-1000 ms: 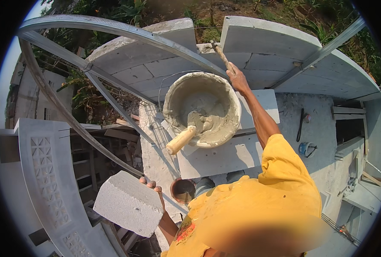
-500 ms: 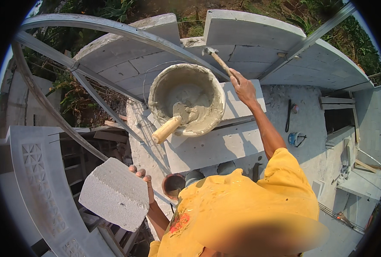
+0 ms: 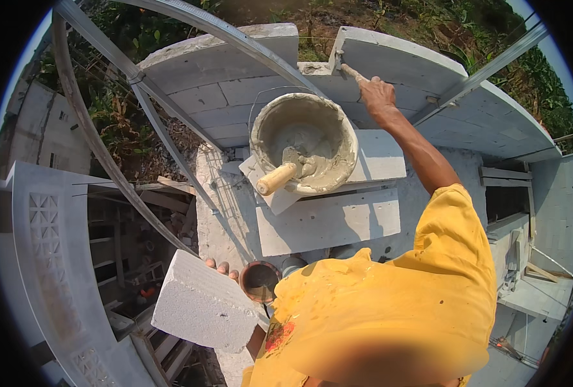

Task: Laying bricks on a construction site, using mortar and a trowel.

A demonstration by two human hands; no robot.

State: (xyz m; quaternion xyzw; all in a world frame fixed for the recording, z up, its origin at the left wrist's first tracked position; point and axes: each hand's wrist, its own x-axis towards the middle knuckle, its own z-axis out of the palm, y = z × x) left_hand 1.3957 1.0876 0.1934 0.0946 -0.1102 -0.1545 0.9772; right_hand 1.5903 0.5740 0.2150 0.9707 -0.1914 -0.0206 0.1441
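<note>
My left hand (image 3: 222, 267) grips a pale aerated concrete block (image 3: 204, 304) low on the left, its fingertips showing over the far edge. Stretched out ahead, my right hand (image 3: 378, 98) is closed round the wooden handle of a hammer (image 3: 351, 71). The hammer's head is at the left end of a top-row wall block (image 3: 399, 57), beside a gap in the wall; whether it touches is hard to tell. Between my arms stands a mortar-coated bucket (image 3: 258, 138) holding wet grey mortar (image 3: 326, 165). A trowel (image 3: 277, 178) rests in it, wooden handle toward me.
The bucket stands on stacked concrete blocks (image 3: 328, 222). A small reddish-brown pail (image 3: 260, 281) sits near my left hand. Metal bars (image 3: 164, 126) slant across the left, and another metal bar (image 3: 486, 71) crosses the right. A drop with timber lies at lower left.
My right hand has carried the hammer forward to the wall block beside the gap. My left hand's block has turned and sits farther right and lower in the view, which has shifted.
</note>
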